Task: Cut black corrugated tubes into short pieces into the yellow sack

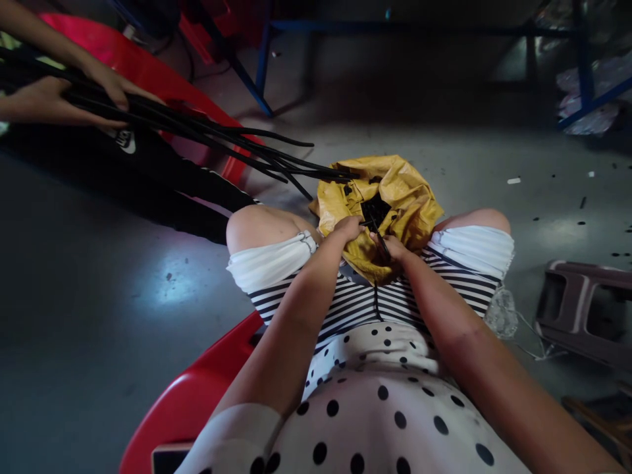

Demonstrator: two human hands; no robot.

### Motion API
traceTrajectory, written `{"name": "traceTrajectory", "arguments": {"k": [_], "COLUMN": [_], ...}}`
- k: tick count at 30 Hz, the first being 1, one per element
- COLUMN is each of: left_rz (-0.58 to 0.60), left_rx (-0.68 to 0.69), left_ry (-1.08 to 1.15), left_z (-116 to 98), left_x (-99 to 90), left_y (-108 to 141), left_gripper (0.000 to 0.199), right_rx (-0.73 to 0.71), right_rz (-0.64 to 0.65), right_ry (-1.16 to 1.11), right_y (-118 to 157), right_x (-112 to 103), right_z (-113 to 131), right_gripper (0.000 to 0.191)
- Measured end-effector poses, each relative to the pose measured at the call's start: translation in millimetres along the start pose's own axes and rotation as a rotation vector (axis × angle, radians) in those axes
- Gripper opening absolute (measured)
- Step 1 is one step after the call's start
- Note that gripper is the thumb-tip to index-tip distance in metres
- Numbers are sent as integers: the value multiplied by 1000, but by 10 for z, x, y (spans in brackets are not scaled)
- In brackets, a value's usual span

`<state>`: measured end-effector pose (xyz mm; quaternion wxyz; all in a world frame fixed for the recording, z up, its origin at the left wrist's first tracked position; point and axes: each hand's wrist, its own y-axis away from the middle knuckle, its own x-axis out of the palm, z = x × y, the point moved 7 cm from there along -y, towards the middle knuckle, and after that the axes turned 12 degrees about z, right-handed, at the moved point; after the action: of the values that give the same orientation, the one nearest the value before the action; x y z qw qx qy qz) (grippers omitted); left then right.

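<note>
White polka-dot shirt (380, 401) nearest. Right hand (394, 248) closed, pinching a slim black strip (382, 242). Left hand (350, 228) at the yellow woven sack (412, 191), fingertips beside a dark piece; cannot tell whether pinched. Sack between the knees, crumpled, mouth open, black pieces (376, 209) inside. Co-worker's hands (106, 85) grip long black tubes (197, 128), ends near the sack's rim.

Left hand (349, 228) at near side of yellow sack (412, 191); right hand (394, 247) there, holding slim black item (382, 243); black tubes (197, 128) over sack's far-left rim.
</note>
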<state>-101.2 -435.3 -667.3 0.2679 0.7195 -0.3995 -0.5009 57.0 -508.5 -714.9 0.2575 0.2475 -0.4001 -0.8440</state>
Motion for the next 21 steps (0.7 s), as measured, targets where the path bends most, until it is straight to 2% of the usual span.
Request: {"name": "traceTrajectory", "arguments": {"k": [5, 11, 21], "left_rz": [40, 146, 143], "left_rx": [-38, -64, -91], "left_ry": [-56, -100, -53], "left_z": [1, -7, 56], "left_x": [3, 38, 56], "left_y": [-3, -2, 10], "left_gripper": [40, 40, 37], "right_rx": [28, 34, 52], "right_rz": [-44, -52, -41], "right_ry": [114, 238, 344], "right_y": [25, 74, 120], "right_x": [-54, -62, -36], "right_z": [55, 122, 153], "right_gripper": [66, 64, 64]}}
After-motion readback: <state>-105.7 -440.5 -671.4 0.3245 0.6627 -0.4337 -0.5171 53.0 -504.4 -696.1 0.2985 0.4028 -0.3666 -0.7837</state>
